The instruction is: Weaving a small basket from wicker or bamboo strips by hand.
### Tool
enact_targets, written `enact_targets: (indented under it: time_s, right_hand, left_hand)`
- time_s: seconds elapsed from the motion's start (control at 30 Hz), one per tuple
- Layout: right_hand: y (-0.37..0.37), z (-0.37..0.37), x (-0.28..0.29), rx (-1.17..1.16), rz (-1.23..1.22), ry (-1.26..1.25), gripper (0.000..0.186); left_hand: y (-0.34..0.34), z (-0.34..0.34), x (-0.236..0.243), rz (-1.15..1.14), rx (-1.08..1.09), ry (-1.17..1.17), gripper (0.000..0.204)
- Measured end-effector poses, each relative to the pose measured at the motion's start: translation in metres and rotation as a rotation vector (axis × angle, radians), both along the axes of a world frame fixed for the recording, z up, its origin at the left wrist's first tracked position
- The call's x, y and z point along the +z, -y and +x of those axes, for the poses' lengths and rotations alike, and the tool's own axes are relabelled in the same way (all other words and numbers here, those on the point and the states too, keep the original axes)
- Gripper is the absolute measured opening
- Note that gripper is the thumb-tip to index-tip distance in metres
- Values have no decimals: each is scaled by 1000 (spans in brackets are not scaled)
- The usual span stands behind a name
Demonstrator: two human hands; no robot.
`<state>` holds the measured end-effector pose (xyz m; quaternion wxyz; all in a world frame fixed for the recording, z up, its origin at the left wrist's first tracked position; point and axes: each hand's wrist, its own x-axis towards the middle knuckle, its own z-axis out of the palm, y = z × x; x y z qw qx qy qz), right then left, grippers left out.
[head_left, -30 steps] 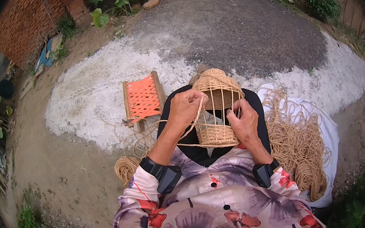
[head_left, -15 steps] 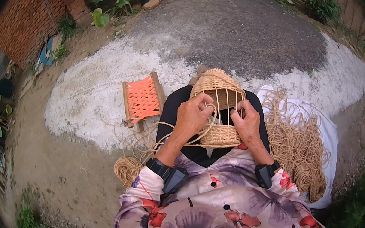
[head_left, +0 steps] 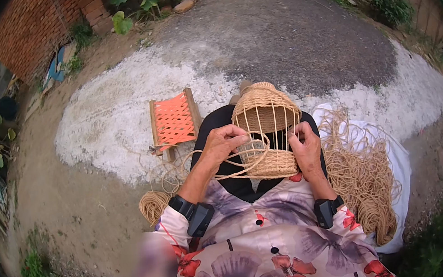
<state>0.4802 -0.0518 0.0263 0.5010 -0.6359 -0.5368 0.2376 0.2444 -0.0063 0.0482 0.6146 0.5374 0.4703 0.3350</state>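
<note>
Basket (head_left: 273,165) of woven fibre, set in the lap between two hands.
The solid lower band and the domed upper part are joined by bare upright stakes (head_left: 274,141), and the dark trousers (head_left: 211,123) are partly covered by it. At its left side, loose cord (head_left: 249,164) is pinched in the narrowed fingertips of the left hand (head_left: 223,145), with loops hung across the basket's front. The right hand (head_left: 307,149) is placed at the right side, thumb and forefinger brought close; whether a stake is gripped cannot be told. Tangled cord (head_left: 354,159) is heaped on white cloth (head_left: 400,161) to the right.
</note>
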Motion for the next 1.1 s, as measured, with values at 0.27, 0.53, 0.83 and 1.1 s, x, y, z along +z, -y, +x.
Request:
enact_targets:
  time_s: [0.27, 0.53, 0.83, 1.1]
  right_hand:
    - [2, -3, 4, -49, 256, 364, 22]
    - [-11, -17, 25, 15, -201, 304, 44]
    - [-23, -8, 11, 20, -299, 199, 43]
    - [-19, 0, 6, -12, -300, 139, 41]
  left_hand:
    - [0, 27, -8, 370, 122, -383, 13]
    - [6, 36, 4, 737, 186, -497, 18]
    - [-2, 15, 31, 233, -96, -268, 20]
    - [-15, -124, -2, 760, 424, -1056, 24]
